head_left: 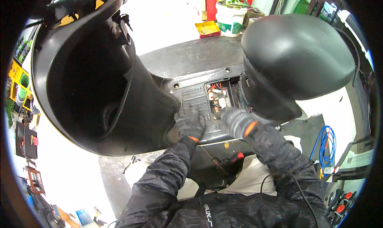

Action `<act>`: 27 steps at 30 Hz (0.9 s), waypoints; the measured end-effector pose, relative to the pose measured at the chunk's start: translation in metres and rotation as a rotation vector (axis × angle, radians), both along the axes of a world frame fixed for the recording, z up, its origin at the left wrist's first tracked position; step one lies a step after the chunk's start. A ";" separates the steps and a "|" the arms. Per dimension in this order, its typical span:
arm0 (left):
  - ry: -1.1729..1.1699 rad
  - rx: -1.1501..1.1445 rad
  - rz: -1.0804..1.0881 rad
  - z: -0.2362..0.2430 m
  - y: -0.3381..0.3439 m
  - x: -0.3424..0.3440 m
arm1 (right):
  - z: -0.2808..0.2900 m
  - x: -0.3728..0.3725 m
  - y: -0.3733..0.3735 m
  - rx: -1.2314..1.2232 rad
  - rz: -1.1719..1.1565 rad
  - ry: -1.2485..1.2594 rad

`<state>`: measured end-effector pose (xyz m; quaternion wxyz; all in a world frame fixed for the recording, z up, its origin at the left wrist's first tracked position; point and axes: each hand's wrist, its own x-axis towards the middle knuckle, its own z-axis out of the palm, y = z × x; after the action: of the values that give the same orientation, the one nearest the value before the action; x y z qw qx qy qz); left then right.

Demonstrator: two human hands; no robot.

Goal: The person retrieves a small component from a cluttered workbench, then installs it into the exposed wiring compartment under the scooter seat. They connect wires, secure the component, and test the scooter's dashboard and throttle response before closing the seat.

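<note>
Both my hands wear grey knitted gloves with orange cuffs, over the footboard point(203, 78) of a black scooter. My left hand point(190, 123) lies on the ribbed part of the footboard, its fingers reaching forward and held close together. At the near right corner of an open compartment, my right hand point(236, 121) has its fingers curled in; what they hold, if anything, is hidden. Inside the compartment sit wires point(216, 86) in red, orange and dark colours, with white connectors and a pale block point(222, 102). The right hand partly hides the compartment's near end.
The hollow front shield point(147, 108) rises on the left and the black seat point(299, 52) on the right. Below the footboard lie a screwdriver point(216, 161) and a red-and-black tool point(235, 158). A white bucket point(230, 18), a yellow-red box point(207, 29) and a coiled blue hose point(328, 146) stand around.
</note>
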<state>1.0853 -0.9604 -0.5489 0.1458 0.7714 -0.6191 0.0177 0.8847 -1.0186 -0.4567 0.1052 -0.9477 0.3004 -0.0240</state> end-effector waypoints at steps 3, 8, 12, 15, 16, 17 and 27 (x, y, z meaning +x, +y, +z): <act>0.031 0.283 0.159 0.005 -0.026 0.017 | -0.003 -0.027 0.050 0.281 -0.029 -0.081; 0.132 0.423 0.155 -0.017 -0.032 0.024 | -0.026 -0.032 0.059 0.433 -0.071 0.256; 0.427 0.120 0.088 -0.017 -0.015 0.005 | -0.035 -0.017 0.041 0.452 -0.215 -0.058; 1.181 0.156 0.009 0.007 -0.001 -0.012 | -0.043 -0.006 0.035 0.488 -0.315 -0.248; 1.190 0.176 -0.044 0.016 0.006 -0.018 | -0.047 -0.002 0.031 0.490 -0.297 -0.169; 1.188 0.221 -0.070 0.024 0.013 -0.024 | -0.051 0.000 0.028 0.490 -0.281 -0.091; -0.133 -0.152 -0.037 -0.021 -0.057 0.034 | -0.121 -0.008 -0.012 0.206 -0.284 0.015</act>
<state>1.1189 -1.0177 -0.5703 0.1629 0.7436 -0.6385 0.1132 0.8764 -1.0304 -0.5779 0.1950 -0.8801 0.4329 -0.0006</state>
